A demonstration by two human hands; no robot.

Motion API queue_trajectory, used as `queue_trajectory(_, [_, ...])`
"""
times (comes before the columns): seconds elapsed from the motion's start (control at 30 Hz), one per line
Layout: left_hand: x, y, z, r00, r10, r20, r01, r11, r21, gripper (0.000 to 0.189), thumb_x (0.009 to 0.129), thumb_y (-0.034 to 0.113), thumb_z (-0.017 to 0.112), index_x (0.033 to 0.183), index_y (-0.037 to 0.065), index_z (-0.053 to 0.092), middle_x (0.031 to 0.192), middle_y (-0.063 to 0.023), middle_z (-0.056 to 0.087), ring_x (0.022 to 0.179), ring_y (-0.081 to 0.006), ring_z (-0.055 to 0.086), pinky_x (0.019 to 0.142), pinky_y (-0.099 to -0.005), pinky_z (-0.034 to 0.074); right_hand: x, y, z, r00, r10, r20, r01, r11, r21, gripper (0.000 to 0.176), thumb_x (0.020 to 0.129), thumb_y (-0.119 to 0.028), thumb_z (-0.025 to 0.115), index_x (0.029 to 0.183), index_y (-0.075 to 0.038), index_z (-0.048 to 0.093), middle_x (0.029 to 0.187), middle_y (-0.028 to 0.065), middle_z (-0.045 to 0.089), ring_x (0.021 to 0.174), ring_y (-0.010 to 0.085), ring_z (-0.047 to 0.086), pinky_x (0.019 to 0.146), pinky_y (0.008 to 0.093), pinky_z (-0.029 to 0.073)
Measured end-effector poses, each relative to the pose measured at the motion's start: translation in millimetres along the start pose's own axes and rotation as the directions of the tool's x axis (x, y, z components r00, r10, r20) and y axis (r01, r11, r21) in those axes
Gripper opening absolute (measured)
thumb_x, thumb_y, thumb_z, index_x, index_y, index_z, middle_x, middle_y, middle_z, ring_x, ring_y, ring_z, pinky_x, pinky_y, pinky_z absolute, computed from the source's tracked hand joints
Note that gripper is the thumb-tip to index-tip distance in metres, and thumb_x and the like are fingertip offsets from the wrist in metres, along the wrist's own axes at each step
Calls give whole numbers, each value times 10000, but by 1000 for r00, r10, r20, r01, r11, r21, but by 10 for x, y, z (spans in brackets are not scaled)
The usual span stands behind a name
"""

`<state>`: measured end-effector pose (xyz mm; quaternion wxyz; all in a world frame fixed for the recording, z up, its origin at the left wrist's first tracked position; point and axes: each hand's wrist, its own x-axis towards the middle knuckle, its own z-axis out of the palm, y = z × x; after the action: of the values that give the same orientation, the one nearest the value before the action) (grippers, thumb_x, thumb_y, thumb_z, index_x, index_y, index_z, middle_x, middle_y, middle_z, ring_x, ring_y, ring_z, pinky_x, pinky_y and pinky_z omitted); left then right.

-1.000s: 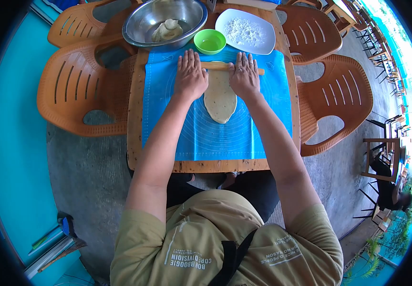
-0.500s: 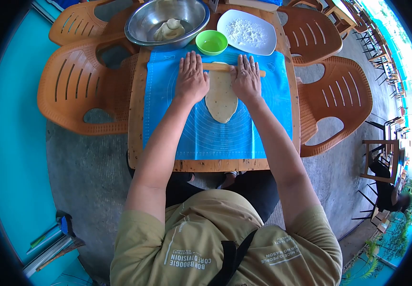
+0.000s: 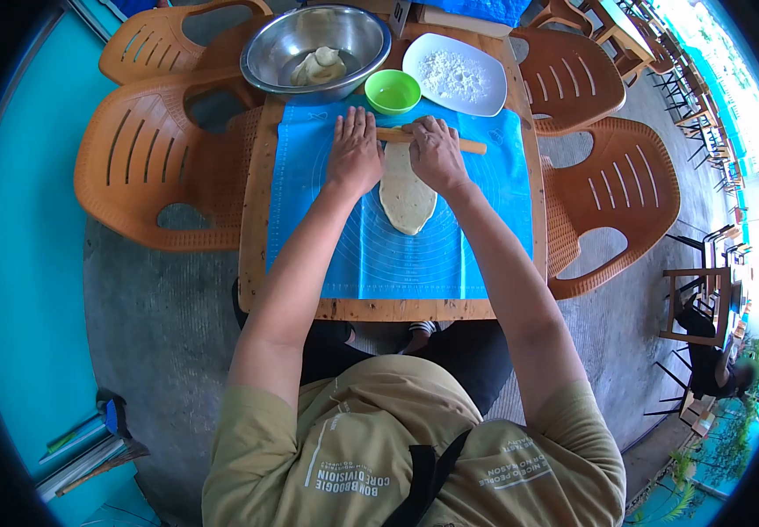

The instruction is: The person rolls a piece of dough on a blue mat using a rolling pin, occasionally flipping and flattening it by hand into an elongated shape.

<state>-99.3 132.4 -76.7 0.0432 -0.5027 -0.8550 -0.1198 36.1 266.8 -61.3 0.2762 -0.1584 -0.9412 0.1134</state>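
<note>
A wooden rolling pin (image 3: 473, 147) lies across the far end of a long, flat piece of dough (image 3: 407, 195) on the blue mat (image 3: 327, 263). My left hand (image 3: 356, 151) rests on the pin's left end, its fingers stretched forward and lying flat. Over the dough's upper right side, my right hand (image 3: 437, 154) bends its fingers around the pin. The dough's far end is partly hidden by the pin and my right hand. Both hands are near a small green bowl (image 3: 393, 91).
Beyond the mat stand a metal bowl (image 3: 261, 54) with dough inside and a white plate (image 3: 490, 98) of white powder. Orange chairs (image 3: 138, 158) flank the wooden table (image 3: 344, 309). A person (image 3: 720, 369) sits far off at the right.
My right hand has moved inward along the pin, and its fingers have gone from extended to bent. The pin now tilts slightly, its right end nearer me. The camera view has shifted a little.
</note>
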Motion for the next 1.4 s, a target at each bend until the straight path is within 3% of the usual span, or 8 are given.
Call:
queue_trajectory(0.17, [-74, -46, 21, 997, 41, -72, -41, 999, 6, 564, 1066, 223, 498, 1555, -55, 457, 1672, -246, 382, 1609, -379, 253, 1335, -517, 137, 39, 43, 6, 998, 17, 56, -16, 999, -29, 335, 912, -125, 636, 1223, -106, 758, 1190, 63, 674, 1180, 269, 608, 1003, 473, 454])
queue_trajectory(0.27, [-109, -53, -7, 983, 63, -171, -58, 998, 31, 497, 1024, 170, 582, 1482, -22, 559, 1600, -239, 475, 1551, -374, 362, 1295, -519, 247, 26, 77, 22, 997, 12, 76, -10, 999, -32, 334, 951, -116, 636, 1264, -109, 752, 1221, 80, 681, 1184, 281, 613, 1015, 478, 449])
queue_trajectory(0.33, [-128, -73, -22, 956, 87, -279, -93, 996, -11, 420, 952, 85, 660, 1368, 32, 663, 1402, -192, 598, 1384, -356, 518, 1173, -506, 389, 43, 96, 39, 997, 31, 74, -29, 999, -21, 334, 933, -180, 634, 1226, -121, 784, 1208, 77, 672, 1196, 280, 604, 1022, 485, 453])
queue_trajectory(0.53, [-166, -115, -83, 939, 101, -329, -148, 982, -119, 359, 929, 35, 680, 1285, 72, 702, 1179, -130, 615, 1169, -325, 587, 1055, -502, 457, 61, 91, 19, 983, 69, 169, -60, 997, -58, 372, 947, -224, 615, 1269, -121, 771, 1228, 107, 671, 1201, 293, 602, 1035, 492, 448])
queue_trajectory(0.67, [-230, -118, -69, 959, 73, -272, -126, 976, -180, 353, 941, 43, 672, 1293, 70, 686, 1220, -134, 621, 1206, -339, 584, 1067, -496, 461, 6, 81, 1, 981, 47, 186, -35, 997, -70, 435, 948, -221, 614, 1352, -96, 719, 1279, 118, 665, 1225, 307, 597, 1045, 502, 442])
queue_trajectory(0.97, [-365, -206, -19, 901, 116, -418, -205, 963, -175, 369, 949, 62, 659, 1317, 34, 660, 1248, -125, 635, 1261, -310, 577, 1092, -470, 454, -388, 134, -152, 996, -59, -64, 52, 994, -91, 583, 927, -141, 658, 1500, -76, 575, 1384, 150, 637, 1306, 333, 580, 1133, 534, 399])
queue_trajectory(1.17, [-358, -204, -63, 952, 66, -298, -146, 956, -255, 314, 952, 34, 653, 1264, 31, 684, 1257, -120, 657, 1237, -312, 603, 1082, -454, 470, -430, 208, -310, 999, -30, -41, 24, 991, -135, 420, 935, -130, 663, 1353, -107, 697, 1258, 96, 699, 1224, 300, 632, 1067, 506, 424])
queue_trajectory(1.4, [-443, -195, -90, 891, 138, -432, -268, 929, -257, 213, 951, 36, 664, 1164, 46, 672, 1124, -105, 704, 1164, -303, 647, 1066, -453, 475, -414, 172, -299, 999, 24, -21, -26, 995, -99, 235, 940, -115, 715, 1175, -124, 723, 1145, 55, 715, 1140, 278, 657, 1019, 474, 449])
